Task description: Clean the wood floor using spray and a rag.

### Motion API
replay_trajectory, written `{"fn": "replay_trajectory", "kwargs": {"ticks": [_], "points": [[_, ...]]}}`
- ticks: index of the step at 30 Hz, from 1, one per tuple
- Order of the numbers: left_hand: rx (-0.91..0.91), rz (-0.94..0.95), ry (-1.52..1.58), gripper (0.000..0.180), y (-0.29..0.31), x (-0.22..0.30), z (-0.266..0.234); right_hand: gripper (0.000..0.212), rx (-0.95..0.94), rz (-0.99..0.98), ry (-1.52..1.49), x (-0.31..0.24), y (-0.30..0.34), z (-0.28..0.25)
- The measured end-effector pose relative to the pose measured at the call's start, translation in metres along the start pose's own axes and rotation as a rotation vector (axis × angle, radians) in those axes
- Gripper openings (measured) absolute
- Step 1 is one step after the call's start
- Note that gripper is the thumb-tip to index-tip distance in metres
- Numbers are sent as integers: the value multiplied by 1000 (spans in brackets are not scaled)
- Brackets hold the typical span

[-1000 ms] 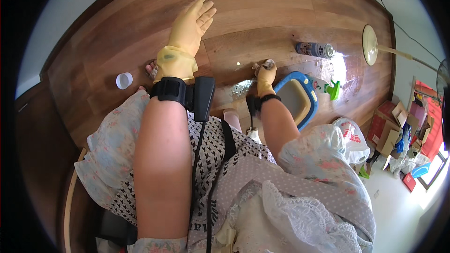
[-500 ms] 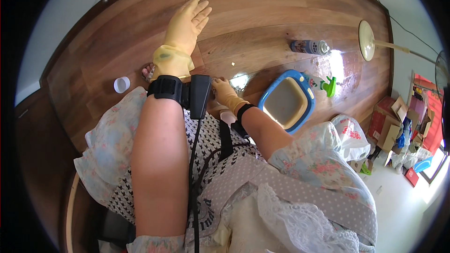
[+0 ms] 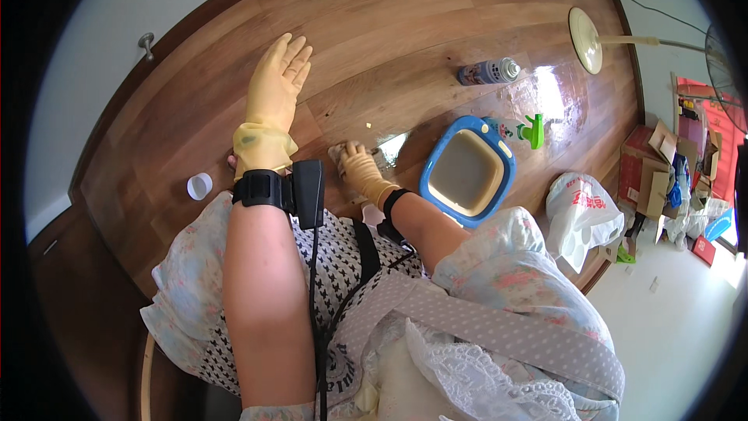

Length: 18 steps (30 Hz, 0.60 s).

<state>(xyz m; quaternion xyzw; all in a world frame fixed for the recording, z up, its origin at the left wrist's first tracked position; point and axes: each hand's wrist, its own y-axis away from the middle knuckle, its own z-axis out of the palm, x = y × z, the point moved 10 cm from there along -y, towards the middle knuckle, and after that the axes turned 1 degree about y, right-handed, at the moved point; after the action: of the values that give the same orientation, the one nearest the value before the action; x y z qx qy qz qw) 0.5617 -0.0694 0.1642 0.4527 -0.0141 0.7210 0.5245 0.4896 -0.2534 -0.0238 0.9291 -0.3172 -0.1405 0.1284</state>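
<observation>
My left hand (image 3: 273,93), in a yellow rubber glove, is stretched out over the wooden floor with its fingers extended and nothing in it. Closer to my body, my right hand (image 3: 361,168) wears a similar glove and presses down on the floor. Its fingers are bent over a small brownish-grey cloth (image 3: 337,154), partly hidden beneath them. A wet, shiny patch (image 3: 392,146) lies just beyond that hand. To its right stands a blue and cream basin (image 3: 508,162) with greyish water inside.
Behind the basin are a spray bottle (image 3: 532,132) with a green trigger and a blue spray can (image 3: 488,72). A white cap (image 3: 199,186) lies at left. Farther right are a fan's round base (image 3: 585,40), a white plastic bag (image 3: 583,218) and cardboard boxes (image 3: 647,168).
The view has shifted slightly. My left hand has drawn back a little toward me. My right hand's fingers and the cloth now show more clearly beside the left forearm.
</observation>
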Motion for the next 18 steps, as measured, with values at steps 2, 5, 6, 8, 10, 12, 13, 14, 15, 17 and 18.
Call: {"fn": "replay_trajectory", "kwargs": {"ticks": [2, 5, 6, 8, 10, 12, 13, 14, 15, 17, 18], "points": [[1, -2, 1, 45, -1, 0, -1, 43, -135, -53, -83, -4, -6, -2], [-12, -14, 9, 42, -3, 0, 11, 36, -390, 144, -369, 42, -35, -16], [-26, -26, 16, 40, -4, -2, 22, 34, -131, 359, -371, 88, -47, -45], [-26, -28, -18, 40, -4, 0, 32, 36, 14, 485, -259, 150, -66, -103], [-33, -32, -50, 40, -5, -3, 40, 23, 273, 639, -190, 210, -73, -150], [-2, -62, -93, 39, -7, -9, 37, 21, 329, 709, -39, 251, -83, -168], [4, -61, -90, 39, -9, -12, 36, 18, 341, 739, 22, 270, -85, -170], [34, -79, -108, 38, -9, -16, 28, 16, 347, 755, 77, 282, -90, -166], [70, -92, -125, 38, -7, -16, 19, 16, 361, 770, 72, 291, -97, -159], [120, -75, -129, 38, 0, -10, -2, 23, 317, 723, -49, 290, -112, -126], [97, -70, -118, 37, -2, -8, 4, 39, 307, 696, -92, 318, -116, -105]]}}
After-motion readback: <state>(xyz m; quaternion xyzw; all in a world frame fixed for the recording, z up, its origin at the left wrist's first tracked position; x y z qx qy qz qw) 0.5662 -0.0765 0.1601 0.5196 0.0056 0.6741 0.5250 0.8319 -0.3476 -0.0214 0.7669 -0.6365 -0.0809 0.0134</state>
